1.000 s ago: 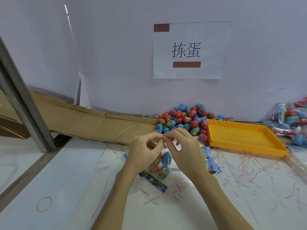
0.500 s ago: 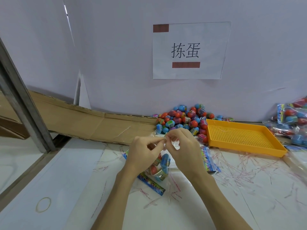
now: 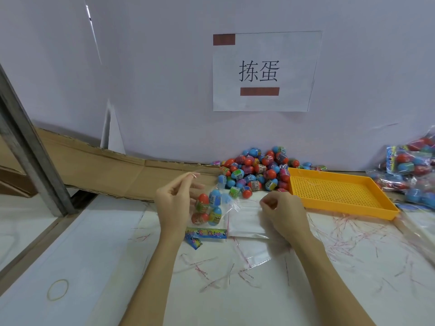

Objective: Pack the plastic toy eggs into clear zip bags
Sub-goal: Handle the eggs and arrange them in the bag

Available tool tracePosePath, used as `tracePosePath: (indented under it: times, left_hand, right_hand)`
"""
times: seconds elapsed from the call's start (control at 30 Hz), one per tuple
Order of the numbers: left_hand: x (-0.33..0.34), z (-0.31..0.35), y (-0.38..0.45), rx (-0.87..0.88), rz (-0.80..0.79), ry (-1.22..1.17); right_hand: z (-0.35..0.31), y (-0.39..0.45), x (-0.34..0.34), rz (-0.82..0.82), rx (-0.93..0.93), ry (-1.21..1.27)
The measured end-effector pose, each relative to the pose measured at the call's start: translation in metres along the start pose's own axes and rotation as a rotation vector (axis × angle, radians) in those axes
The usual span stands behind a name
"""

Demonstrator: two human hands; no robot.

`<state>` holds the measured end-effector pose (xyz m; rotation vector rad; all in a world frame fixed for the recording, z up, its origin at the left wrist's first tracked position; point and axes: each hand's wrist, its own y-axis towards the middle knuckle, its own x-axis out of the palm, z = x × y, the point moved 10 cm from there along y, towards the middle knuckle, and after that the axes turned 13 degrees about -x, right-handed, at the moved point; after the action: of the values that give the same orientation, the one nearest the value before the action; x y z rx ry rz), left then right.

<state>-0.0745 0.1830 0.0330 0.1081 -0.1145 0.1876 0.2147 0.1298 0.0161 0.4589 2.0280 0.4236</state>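
Pinching something thin and reddish between thumb and forefinger, the left hand is raised at about 9 o'clock of the filled bag; what the pinched bit is cannot be made out. That bag, holding red and blue toy eggs, lies on the desk just beside the left palm, its printed header card towards the person. At 3 o'clock of it the right hand has its fingers curled down onto a stack of empty clear bags, and whether they pinch one cannot be told. Loose eggs are heaped at 12 o'clock against the wall, an orange tray at 2 o'clock.

The bags look thin, limp and slippery, so I would lift one by an edge near its mouth. The eggs seem light, hard and prone to roll, best cupped rather than nipped.
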Motion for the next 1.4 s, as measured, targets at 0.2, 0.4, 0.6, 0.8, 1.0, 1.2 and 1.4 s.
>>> tracePosePath:
  times: [0.2,0.4,0.6,0.8,1.0,1.2,1.4]
  left_hand:
    - [0.008,0.000,-0.003,-0.003,-0.050,0.009]
    - [0.015,-0.003,-0.004,-0.009,-0.094,0.049]
    - [0.028,-0.005,-0.008,-0.015,-0.162,0.087]
    - [0.047,-0.014,-0.014,-0.076,-0.316,0.117]
    - [0.057,-0.028,-0.014,-0.216,-0.454,0.153]
    - [0.048,-0.038,-0.009,-0.277,-0.395,0.160]
    - [0.038,-0.042,-0.005,-0.298,-0.317,0.134]
  right_hand:
    - [-0.007,0.002,0.012,-0.075,0.003,0.042]
    - [-0.009,0.004,0.001,0.073,0.007,0.236]
    - [-0.034,0.002,0.005,0.106,-0.091,0.587]
    - [-0.049,0.001,0.019,0.023,-0.097,0.723]
    - [-0.031,-0.002,0.020,0.032,0.034,0.836]
    - [-0.022,-0.005,0.022,-0.066,0.121,0.913]
    - [-0.020,-0.005,0.017,-0.059,0.136,0.918]
